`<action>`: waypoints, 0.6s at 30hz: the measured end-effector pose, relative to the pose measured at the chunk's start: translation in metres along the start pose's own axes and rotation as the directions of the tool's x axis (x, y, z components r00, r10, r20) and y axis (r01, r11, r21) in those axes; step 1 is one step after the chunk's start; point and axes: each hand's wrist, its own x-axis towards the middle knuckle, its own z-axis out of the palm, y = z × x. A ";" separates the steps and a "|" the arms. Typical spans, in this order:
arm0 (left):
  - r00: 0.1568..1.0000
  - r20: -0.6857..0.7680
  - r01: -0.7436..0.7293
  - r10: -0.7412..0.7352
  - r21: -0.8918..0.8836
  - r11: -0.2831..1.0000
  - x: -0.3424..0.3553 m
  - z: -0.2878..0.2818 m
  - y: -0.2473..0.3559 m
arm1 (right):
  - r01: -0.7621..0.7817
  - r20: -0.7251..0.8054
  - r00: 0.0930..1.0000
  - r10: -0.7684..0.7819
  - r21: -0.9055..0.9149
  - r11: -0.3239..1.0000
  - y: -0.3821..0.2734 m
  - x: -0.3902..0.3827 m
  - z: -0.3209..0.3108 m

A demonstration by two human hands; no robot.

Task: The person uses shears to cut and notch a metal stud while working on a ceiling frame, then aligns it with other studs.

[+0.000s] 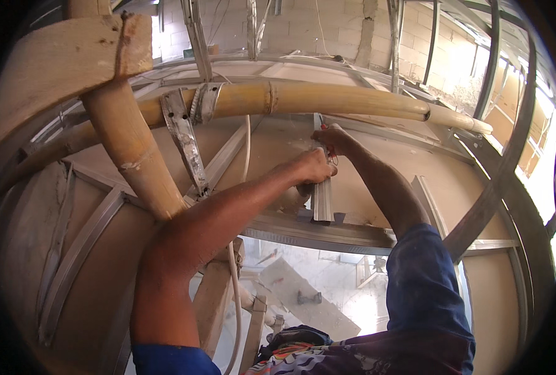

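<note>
Both my arms reach forward over a short metal channel that lies on the ceiling boards and points toward me. My left hand is closed at the channel's left side; its grip hides whatever it holds. Just beyond it, my right hand is closed on a small tool with red parts. Fingers cover most of that tool, so its exact kind does not show. The two hands are close together above the channel. A dark, rough-edged gap shows in the board beside my left hand.
A bamboo pole crosses beyond my hands, with a perforated metal strip hanging from it. Thick bamboo and a timber beam stand at left. A white cable runs past my left arm. Below me an opening shows the floor.
</note>
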 end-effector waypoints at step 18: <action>0.996 -0.079 0.047 -0.049 -0.026 0.999 0.024 0.013 0.000 | 0.053 -0.004 0.999 -0.053 -0.074 0.996 0.000 0.002 -0.005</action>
